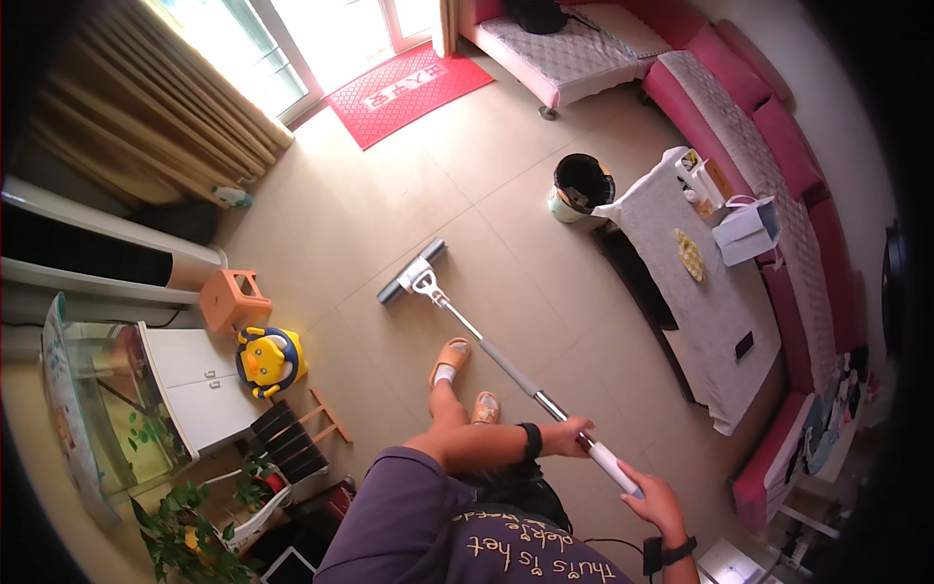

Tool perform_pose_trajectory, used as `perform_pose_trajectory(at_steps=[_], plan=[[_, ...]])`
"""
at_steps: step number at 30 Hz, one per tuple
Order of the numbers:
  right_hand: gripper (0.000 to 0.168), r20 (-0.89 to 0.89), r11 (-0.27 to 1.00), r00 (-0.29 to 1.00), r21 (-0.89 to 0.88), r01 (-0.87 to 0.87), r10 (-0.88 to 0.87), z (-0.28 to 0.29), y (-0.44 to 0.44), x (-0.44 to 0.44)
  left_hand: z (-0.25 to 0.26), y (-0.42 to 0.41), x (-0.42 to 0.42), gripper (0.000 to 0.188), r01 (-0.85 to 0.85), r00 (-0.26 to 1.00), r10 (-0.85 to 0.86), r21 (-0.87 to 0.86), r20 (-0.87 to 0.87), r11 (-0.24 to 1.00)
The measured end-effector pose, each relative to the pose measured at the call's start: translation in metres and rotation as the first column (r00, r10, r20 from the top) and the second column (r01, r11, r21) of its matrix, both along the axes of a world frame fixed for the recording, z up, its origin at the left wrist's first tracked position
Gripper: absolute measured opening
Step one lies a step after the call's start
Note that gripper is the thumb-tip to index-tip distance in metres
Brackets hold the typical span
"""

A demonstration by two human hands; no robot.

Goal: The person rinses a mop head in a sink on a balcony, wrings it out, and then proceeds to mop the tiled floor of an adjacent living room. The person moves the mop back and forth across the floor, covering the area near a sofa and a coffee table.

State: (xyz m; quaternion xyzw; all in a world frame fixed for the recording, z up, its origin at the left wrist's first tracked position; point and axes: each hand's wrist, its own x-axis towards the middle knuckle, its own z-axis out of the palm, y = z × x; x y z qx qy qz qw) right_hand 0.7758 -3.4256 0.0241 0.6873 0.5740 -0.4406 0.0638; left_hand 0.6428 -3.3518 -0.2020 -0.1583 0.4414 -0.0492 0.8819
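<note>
A sponge mop with a long pole [510,367] slants across the tiled floor. Its wide dark-grey head [392,293], under a white bracket [419,279], rests on the tiles beyond my feet. My left hand [573,436] wraps around the metal pole just above the white grip [611,466]. At the very end of that grip, my right hand [655,502] holds on from the side. My orange slippers [452,356] stand on the floor to the left of the pole.
On the right, a cloth-covered table [700,328] and a trash bin [565,204] stand before a pink sofa [766,365]. To the left are an orange stool [228,301], a yellow duck-shaped potty [270,361] and a fish tank [120,394]. A red doormat [416,109] lies by the door.
</note>
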Motion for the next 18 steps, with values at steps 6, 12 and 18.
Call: perform_pose_trajectory(at_steps=[6, 12, 18], plan=[[0.068, -0.093, 0.991, 0.989, 0.069, -0.111, 0.117, -0.087, 0.099, -0.070, -0.058, 0.111, -0.114, 0.021, -0.111, 0.990, 0.132, 0.290, -0.054, 0.951], [0.059, -0.264, 0.966, 0.949, 0.234, -0.109, 0.171, -0.164, 0.239, -0.196, -0.126, 0.251, -0.258, 0.017, 0.023, 0.897, 0.313, 0.740, -0.312, 0.672], [0.060, -0.112, 0.935, 0.947, 0.230, -0.271, 0.302, -0.161, 0.333, -0.286, -0.098, 0.332, -0.321, 0.023, 0.106, 0.659, 0.589, 0.833, -0.468, 0.543]])
